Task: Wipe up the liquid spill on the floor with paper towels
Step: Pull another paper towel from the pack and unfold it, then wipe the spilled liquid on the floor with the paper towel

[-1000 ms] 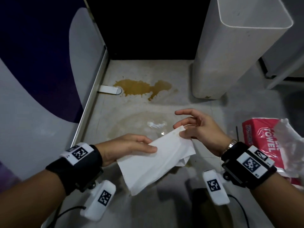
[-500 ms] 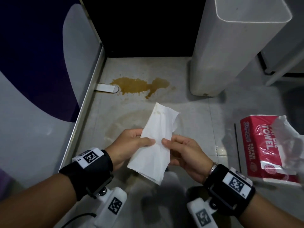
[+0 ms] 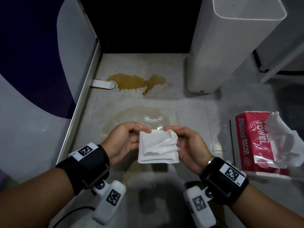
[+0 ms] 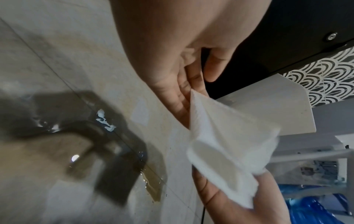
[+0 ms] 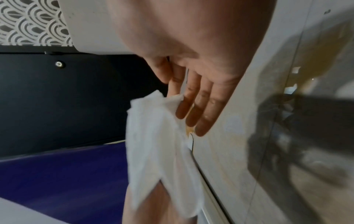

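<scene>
Paper towel (image 3: 158, 146), folded small, sits between my palms above the floor (image 3: 189, 102); my left hand (image 3: 121, 143) and right hand (image 3: 189, 145) both pinch its top corners, brown spill (image 3: 134, 82) beyond.

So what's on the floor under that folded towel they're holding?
Below the towel, held in the left hand and right hand, lies a pale wet puddle on the floor. The part straight beneath is covered.

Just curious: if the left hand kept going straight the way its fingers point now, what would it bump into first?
Probably the right hand. The left hand points across at it, both pinching the folded paper towel between them. Depth is unclear, so it might pass slightly above.
</scene>
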The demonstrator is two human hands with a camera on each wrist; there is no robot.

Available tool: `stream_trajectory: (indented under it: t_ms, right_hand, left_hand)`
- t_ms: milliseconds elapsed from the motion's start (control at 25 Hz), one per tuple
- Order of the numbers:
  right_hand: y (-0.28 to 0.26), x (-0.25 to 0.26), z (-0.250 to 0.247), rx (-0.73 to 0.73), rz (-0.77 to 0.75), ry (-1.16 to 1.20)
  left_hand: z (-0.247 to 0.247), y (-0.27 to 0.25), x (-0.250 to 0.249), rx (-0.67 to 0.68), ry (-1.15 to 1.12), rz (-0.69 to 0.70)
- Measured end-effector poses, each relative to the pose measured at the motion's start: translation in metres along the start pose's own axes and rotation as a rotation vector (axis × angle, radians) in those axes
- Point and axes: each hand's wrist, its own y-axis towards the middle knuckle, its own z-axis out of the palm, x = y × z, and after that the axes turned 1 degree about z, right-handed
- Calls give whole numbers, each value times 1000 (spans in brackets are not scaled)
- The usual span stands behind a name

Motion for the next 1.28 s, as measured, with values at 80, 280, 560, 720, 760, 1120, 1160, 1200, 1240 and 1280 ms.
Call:
stream_trajectory:
  t_ms: [80,280,560,720,760,1120,1160,1200,1240,1280]
  right_hand:
    - [3,4,-3,35,73,91]
    - [6,-11,10,273,230,-89]
    - [46,20,-35,-424,-506,-1226]
    - [78,1,-67,-168,-350,-1742]
    - [83,-10,-65,-95,-272,-1806]
    - [140,-30,-10,-96,-336,-1842]
    - [144,-30,-8,-113,-336,-1849]
    - [151,-31,1,-113,-347,-1858]
    - [158,-32,10,-103,-360,-1866]
    - [165,-33,18,-91,-369,-1879]
  left_hand:
    - [-1,1,1,-23,29,34]
    - [0,5,7,-62,251,167]
    - [-60,32,21,-172,683,151]
    - [-109,29,21,-251,1074,23]
    - [-117,27,22,-258,1123,15]
    - [-143,-5,65,-87,1255,-247]
    - [-139,-7,72,-109,1288,-241]
    - [-140,-10,80,-153,1305,-229]
    - [-143,-13,86,-188,1317,-223]
    - [-145,-16,90,-195,1325,-226]
